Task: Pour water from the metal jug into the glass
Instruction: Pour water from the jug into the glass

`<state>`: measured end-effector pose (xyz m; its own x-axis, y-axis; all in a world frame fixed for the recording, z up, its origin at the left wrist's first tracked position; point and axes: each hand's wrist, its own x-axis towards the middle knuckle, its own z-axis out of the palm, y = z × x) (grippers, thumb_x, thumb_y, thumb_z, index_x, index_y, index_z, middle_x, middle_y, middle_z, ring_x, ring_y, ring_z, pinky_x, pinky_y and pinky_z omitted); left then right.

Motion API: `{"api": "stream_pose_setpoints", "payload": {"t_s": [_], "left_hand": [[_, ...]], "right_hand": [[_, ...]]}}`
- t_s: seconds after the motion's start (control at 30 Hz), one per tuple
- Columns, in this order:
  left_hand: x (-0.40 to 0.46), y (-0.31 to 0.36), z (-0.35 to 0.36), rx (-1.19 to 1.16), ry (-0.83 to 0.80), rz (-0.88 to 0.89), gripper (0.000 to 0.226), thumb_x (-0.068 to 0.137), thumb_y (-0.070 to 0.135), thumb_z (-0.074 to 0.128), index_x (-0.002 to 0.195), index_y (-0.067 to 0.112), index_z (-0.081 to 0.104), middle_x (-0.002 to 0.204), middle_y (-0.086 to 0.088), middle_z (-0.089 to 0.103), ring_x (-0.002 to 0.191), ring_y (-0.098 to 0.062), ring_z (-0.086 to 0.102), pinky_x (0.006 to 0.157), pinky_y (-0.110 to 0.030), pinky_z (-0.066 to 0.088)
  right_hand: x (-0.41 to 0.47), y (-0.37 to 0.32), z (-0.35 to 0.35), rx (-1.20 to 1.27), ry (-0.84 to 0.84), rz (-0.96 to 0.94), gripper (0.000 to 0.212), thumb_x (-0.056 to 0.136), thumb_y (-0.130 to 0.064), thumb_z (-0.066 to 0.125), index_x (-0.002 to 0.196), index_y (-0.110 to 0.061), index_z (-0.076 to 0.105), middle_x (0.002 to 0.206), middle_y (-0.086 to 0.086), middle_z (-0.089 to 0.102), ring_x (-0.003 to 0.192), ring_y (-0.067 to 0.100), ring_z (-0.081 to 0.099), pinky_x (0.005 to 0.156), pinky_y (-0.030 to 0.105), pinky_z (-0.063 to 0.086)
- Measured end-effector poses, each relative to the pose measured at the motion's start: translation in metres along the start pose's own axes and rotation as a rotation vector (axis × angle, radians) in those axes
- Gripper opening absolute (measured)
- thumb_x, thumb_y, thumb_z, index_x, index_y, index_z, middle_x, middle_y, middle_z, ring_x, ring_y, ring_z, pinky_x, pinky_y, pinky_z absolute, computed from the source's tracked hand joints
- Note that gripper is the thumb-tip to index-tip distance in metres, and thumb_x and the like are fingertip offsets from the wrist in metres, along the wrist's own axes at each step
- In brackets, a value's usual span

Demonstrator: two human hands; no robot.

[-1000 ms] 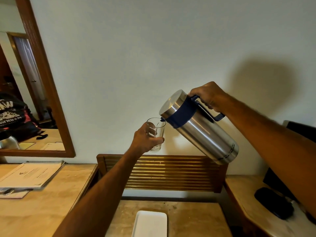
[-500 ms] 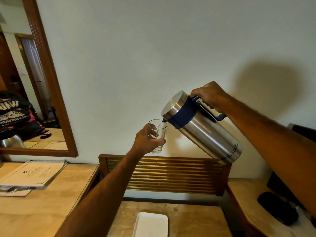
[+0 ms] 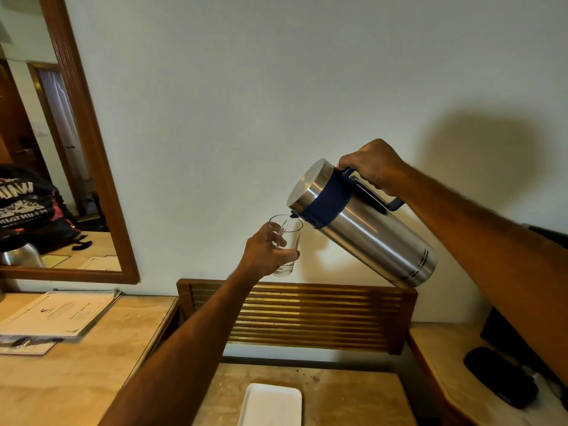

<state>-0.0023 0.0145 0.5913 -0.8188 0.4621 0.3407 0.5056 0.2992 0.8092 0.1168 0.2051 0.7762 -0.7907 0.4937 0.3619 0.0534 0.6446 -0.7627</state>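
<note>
The steel jug (image 3: pixel 368 232) with a dark blue collar and handle is tilted to the left in mid-air, its spout just over the rim of the clear glass (image 3: pixel 289 238). A thin stream of water runs from the spout into the glass. My right hand (image 3: pixel 373 166) grips the blue handle at the jug's top. Wrapped around the lower half of the glass, my left hand (image 3: pixel 266 252) holds it upright in front of the white wall.
Below the hands stands a slatted wooden backrest (image 3: pixel 296 315) over a low stone-topped table with a white tray (image 3: pixel 270 404). A desk with papers (image 3: pixel 58 315) lies left under a framed mirror (image 3: pixel 89 142). A black case (image 3: pixel 499 376) rests on the right-hand table.
The jug has tipped a little further and its spout has come over the glass rim; water now streams into the glass. Both hands have shifted slightly right and down in the view.
</note>
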Motion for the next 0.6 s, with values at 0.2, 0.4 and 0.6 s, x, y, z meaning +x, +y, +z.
{"api": "stream_pose_setpoints", "payload": {"t_s": [0.2,0.4,0.6], "left_hand": [[0.002,-0.001,0.0,0.003,0.001,-0.002,0.057,0.072,0.035,0.083,0.118,0.019,0.054,0.1,0.003,0.063,0.091,-0.023,0.064,0.062,-0.024,0.05],[0.004,-0.002,0.001,0.001,-0.002,-0.007,0.06,0.068,0.037,0.082,0.118,0.019,0.054,0.105,-0.001,0.066,0.095,-0.024,0.065,0.063,-0.023,0.051],[0.005,-0.002,0.004,0.005,-0.007,0.003,0.059,0.071,0.035,0.083,0.119,0.018,0.053,0.106,-0.003,0.067,0.095,-0.024,0.066,0.067,-0.023,0.051]], "right_hand": [[0.006,0.002,0.002,-0.073,0.017,-0.006,0.027,0.079,-0.023,0.073,0.066,-0.002,0.063,0.029,-0.008,0.036,0.02,0.005,0.031,0.036,0.019,0.027],[0.011,0.006,0.004,-0.099,0.033,-0.033,0.037,0.076,-0.026,0.073,0.084,0.01,0.068,0.048,0.0,0.039,0.027,0.006,0.03,0.043,0.024,0.028],[0.016,0.01,0.004,-0.116,0.031,-0.059,0.039,0.074,-0.03,0.073,0.082,0.007,0.069,0.06,0.013,0.055,0.053,0.018,0.047,0.054,0.028,0.038]]}}
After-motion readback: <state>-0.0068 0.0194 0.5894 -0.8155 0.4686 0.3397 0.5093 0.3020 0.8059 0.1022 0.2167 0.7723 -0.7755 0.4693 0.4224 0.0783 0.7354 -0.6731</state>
